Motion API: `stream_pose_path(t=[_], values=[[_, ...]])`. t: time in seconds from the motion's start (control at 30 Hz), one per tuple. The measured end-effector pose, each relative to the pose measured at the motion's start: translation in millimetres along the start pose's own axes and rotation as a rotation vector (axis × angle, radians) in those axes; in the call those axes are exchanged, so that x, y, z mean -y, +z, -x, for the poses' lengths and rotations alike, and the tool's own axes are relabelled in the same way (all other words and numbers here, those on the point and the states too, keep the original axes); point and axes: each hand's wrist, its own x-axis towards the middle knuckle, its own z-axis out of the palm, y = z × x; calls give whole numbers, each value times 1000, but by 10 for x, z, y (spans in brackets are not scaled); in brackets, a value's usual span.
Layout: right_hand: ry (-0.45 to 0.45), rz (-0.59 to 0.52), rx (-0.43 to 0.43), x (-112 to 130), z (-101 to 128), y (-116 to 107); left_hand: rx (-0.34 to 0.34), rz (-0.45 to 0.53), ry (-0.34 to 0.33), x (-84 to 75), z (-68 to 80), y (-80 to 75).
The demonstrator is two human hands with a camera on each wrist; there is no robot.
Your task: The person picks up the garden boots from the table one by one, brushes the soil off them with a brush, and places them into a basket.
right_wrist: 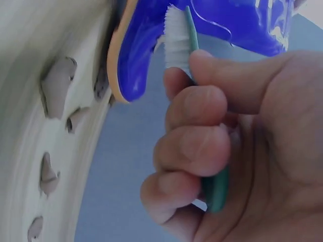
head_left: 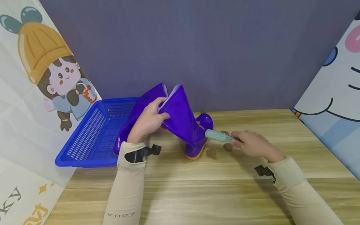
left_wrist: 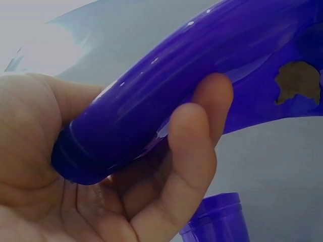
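My left hand point(head_left: 147, 122) grips the top rim of a glossy purple rubber boot point(head_left: 184, 125), fingers curled round the shaft. The boot stands on the wooden table point(head_left: 225, 187), its long axis tilting up-left from sole to my left hand. My right hand point(head_left: 253, 144) is closed round a green-handled white-bristle brush point(head_left: 219, 136), bristles touching the foot, just right of it.

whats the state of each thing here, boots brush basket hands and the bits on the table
held boot: sole on the table, shaft top gripped, brown smear on it
second boot: lying in the basket
blue basket: on the table, holds one boot
green brush: bristles against the held boot
left hand: grips the shaft
right hand: grips the brush
brown bits: loose on the table
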Motion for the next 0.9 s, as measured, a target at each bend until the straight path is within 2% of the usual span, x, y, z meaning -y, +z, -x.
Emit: stream_pose_path(t=[0.37,0.43,0.6,0.77,0.83,0.9], values=[[56,-55,-75,-18,10,-78,2,3,-1,-12,-1,1],[61,-87,-80,-12,-2,-57,-14,-22,1,-10,-3,7],[78,-125,-111,-7,-30,-15,-83,-156,34,-55,6,57],[80,-117,-142,-14,-53,7,-64,-268,43,-121,39,103],[81,-120,-146,-18,-58,11,-55,-279,46,-137,54,108],[83,-123,-146,-26,-62,14,-81,-263,59,-149,61,123]])
